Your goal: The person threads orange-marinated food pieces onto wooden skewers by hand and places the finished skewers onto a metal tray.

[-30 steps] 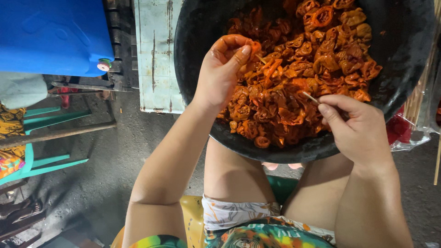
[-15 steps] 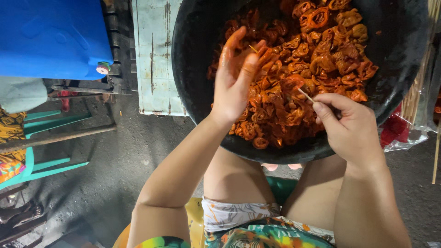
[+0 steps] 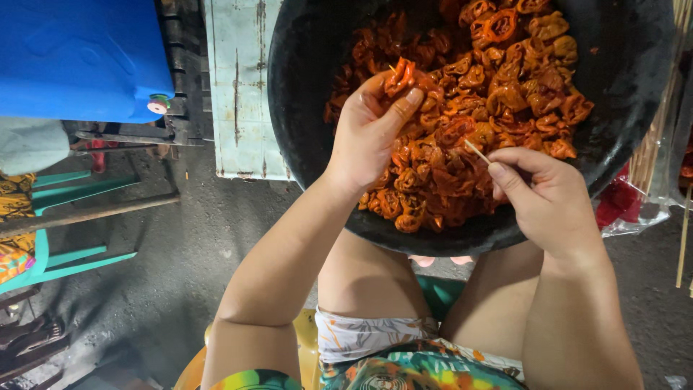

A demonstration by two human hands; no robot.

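1. Orange-red and glistening, a curled piece of marinated meat (image 3: 399, 76) sits pinched between the thumb and fingertips of the left hand (image 3: 368, 133), lifted just above the heap.
2. The left hand is mostly closed, its fingers curled round that one piece.
3. The right hand (image 3: 545, 198) is closed in a pinch on a thin wooden skewer (image 3: 476, 151), whose pointed end angles up and left toward the left hand, over the heap.
4. Beneath both hands lies the heap of marinated meat pieces (image 3: 498, 94), filling a wide black basin (image 3: 303, 101) that rests over the person's bare knees.
5. To the left of the basin stands a pale, rust-streaked metal box (image 3: 242, 87); further left is a blue plastic container (image 3: 79, 54) with a small white cap.
6. Turquoise plastic chairs (image 3: 65, 224) stand at the left edge on the dark concrete floor (image 3: 180, 267).
7. More skewers (image 3: 682, 238) stand at the right edge, beside a red plastic bag (image 3: 621, 202).
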